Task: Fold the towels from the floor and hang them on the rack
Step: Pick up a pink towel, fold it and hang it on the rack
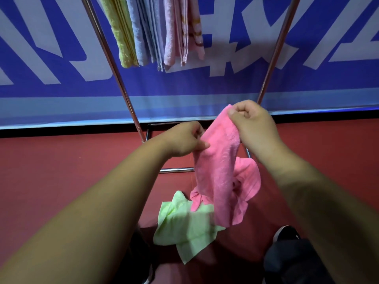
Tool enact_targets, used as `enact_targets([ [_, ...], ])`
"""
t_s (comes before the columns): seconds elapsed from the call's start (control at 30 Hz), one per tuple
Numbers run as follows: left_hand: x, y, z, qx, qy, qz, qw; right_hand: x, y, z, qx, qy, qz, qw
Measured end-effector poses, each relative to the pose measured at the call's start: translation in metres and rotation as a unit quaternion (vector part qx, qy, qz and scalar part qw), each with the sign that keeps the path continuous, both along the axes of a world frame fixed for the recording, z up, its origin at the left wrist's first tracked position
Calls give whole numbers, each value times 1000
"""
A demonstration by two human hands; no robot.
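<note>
A bright pink towel (219, 173) hangs crumpled between my hands, above the floor. My right hand (254, 126) pinches its top corner, held highest. My left hand (184, 140) grips the towel's left edge a little lower. A light green towel (184, 224) lies crumpled on the red floor under the pink one, between my feet. The metal rack (114, 64) stands in front of me, its two slanted poles rising to the top of the view. Several folded towels hang from it at the top: a yellow-green one (121, 31), blue ones (143, 29) and pale pink ones (182, 27).
A blue and white banner wall (307, 68) stands right behind the rack. The rack's lower bars (176, 170) run across the red floor (61, 171) near my hands. My dark shoes (287, 234) are at the bottom of the view.
</note>
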State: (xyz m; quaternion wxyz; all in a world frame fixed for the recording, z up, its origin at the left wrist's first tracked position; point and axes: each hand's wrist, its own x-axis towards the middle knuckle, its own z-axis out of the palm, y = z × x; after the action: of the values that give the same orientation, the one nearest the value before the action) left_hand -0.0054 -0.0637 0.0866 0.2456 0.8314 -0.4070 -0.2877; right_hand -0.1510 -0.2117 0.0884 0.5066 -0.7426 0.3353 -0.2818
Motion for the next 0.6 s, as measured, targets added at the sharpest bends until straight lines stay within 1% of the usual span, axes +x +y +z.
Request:
enact_targets([
  [0.07, 6, 2, -1, 22, -56, 13, 998, -1, -8, 0, -15, 10, -77, 997],
  [0.13, 10, 2, -5, 15, -54, 41, 998, -2, -12, -3, -20, 22, -117, 993],
  [0.17, 10, 1, -6, -13, -37, 62, 997, -2, -12, -4, -28, 40, -115, 992],
  [0.23, 8, -3, -5, -93, 8, 98, 991, 0, -7, -7, -39, 72, -72, 994],
  [0.3, 5, -10, 0, -146, 43, 105, 983, 1, 2, -9, 0, 66, -17, 998],
  [0.37, 0, -14, 5, -165, 63, 103, 979, 4, 7, -15, 52, 49, 22, 997],
  [0.47, -3, -18, 4, -180, 89, 89, 976, 5, 15, -16, 130, 0, 65, 989],
  [0.53, -3, -19, 3, -177, 97, 74, 977, 5, 18, -15, 153, -6, 72, 986],
  [0.6, -2, -18, 4, -171, 110, 55, 978, 5, 19, -14, 152, -2, 71, 986],
])
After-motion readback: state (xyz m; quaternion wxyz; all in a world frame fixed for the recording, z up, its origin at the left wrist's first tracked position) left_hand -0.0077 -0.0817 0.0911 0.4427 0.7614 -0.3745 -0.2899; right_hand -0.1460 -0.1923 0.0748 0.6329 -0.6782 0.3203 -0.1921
